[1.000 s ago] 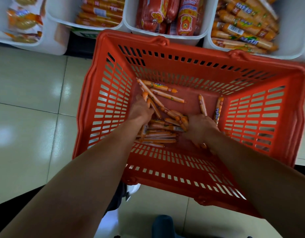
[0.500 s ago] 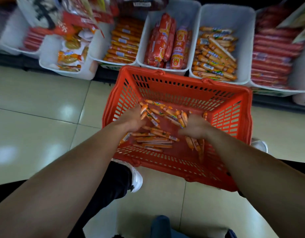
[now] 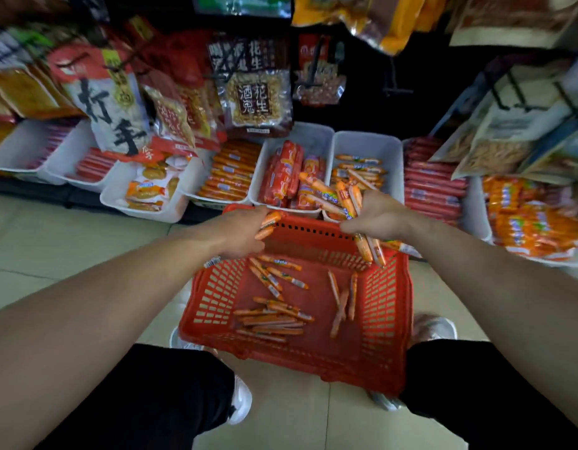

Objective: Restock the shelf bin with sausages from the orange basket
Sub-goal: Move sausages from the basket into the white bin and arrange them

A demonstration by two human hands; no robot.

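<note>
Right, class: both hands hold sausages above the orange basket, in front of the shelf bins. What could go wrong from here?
1. The right hand grips a splayed bundle of sausages; some hang below the fist and could slip onto the floor.
2. The shelf bin stands tight beside a bin of red packs, so sausages might land in the wrong one.

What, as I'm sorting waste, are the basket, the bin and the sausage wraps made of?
The basket looks like moulded plastic: orange, faint sheen, slotted one-piece walls. The bin is probably plastic too: white, smooth, rounded rim. The sausages wear glossy printed film, likely plastic.
</note>
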